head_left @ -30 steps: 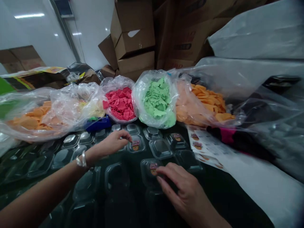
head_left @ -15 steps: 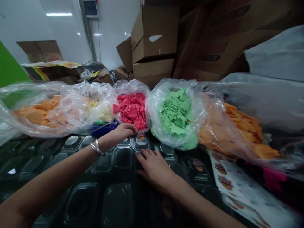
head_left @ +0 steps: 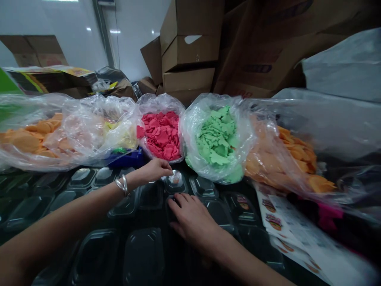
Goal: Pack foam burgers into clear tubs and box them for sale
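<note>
My left hand has its thumb and fingers pinched together at the edge of a small printed sticker, which looks washed out by glare. The sticker is at the top of a clear plastic container; whether it lies flat on the lid I cannot tell. Just nearer to me, my right hand is held low with its fingers apart, its fingertips by that container's near edge and over another container. A second clear container stands right of them, and one with a burger sticker lies farther right.
Rows of clear containers cover the dark table. Behind stand plastic bags of red foam pieces, green foam pieces and orange discs. A blue tray is left; sticker sheets lie right. Cardboard boxes rise behind.
The burger sticker at my left fingertips was upright and readable; now it is lower and whitened by glare over the container. My right hand has barely moved. The view has shifted slightly.
</note>
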The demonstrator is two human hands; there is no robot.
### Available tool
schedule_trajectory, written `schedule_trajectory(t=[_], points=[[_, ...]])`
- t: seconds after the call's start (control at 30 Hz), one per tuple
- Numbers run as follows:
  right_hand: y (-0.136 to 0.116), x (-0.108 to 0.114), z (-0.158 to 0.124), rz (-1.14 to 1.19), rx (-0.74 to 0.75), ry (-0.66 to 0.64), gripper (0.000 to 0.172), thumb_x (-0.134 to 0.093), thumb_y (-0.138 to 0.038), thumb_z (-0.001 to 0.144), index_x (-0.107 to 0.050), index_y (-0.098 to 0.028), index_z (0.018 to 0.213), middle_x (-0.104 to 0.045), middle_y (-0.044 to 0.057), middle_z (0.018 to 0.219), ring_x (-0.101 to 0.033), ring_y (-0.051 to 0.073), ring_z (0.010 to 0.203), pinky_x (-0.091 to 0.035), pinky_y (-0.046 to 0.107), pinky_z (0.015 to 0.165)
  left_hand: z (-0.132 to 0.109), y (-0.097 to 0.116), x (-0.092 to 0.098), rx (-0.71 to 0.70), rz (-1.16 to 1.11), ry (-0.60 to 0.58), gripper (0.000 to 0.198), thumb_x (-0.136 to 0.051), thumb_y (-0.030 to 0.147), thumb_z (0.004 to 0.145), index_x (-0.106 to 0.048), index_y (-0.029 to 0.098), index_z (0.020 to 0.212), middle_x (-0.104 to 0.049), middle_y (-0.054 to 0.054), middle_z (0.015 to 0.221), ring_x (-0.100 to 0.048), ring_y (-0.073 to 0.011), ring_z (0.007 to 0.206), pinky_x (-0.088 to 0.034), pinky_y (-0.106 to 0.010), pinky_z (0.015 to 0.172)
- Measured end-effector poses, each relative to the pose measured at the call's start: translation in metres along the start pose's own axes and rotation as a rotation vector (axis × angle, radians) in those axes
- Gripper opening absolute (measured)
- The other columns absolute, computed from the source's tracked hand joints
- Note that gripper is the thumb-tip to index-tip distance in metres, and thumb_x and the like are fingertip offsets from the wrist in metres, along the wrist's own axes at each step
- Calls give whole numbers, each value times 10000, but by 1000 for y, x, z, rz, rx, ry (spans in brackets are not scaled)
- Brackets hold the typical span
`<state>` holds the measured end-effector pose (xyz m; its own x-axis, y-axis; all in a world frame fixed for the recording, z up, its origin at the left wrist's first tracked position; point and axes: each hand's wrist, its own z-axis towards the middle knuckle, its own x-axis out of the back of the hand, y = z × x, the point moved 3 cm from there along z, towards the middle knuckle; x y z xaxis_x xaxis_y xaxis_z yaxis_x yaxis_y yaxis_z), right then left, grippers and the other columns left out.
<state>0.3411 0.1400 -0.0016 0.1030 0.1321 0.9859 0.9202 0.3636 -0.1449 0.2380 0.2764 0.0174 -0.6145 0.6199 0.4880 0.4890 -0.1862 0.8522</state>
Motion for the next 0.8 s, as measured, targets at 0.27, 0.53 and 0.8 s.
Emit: schedule_trajectory(t=[0.27, 0.53, 0.8], points=[[1, -2, -1, -16, 33, 53, 430, -673, -270, 795, -577, -139, 1193, -598, 171, 1228, -549, 342, 1111, -451, 480, 892, 7, -10, -6, 53, 41, 47, 211, -591, 303, 685, -685, 114, 697, -509, 31, 535, -356, -90, 498, -261, -237, 474], [1, 0, -3, -27, 38, 48, 421, -671, -270, 794, -583, -139, 1184, -607, 175, 1207, -563, 339, 1084, -461, 475, 871, 7, -3, -7, 94, 151, 63, 193, -568, 244, 688, -696, 100, 700, -491, 33, 509, -351, -83, 458, -259, -237, 452], [0, -1, 0, -14, 52, 74, 421, -687, -272, 786, -589, -126, 1170, -617, 180, 1178, -573, 336, 1062, -463, 463, 857, 14, -3, -12, 74, 390, 73, 159, -602, 225, 707, -701, 107, 670, -569, 0, 536, -463, -110, 500, -330, -232, 476]])
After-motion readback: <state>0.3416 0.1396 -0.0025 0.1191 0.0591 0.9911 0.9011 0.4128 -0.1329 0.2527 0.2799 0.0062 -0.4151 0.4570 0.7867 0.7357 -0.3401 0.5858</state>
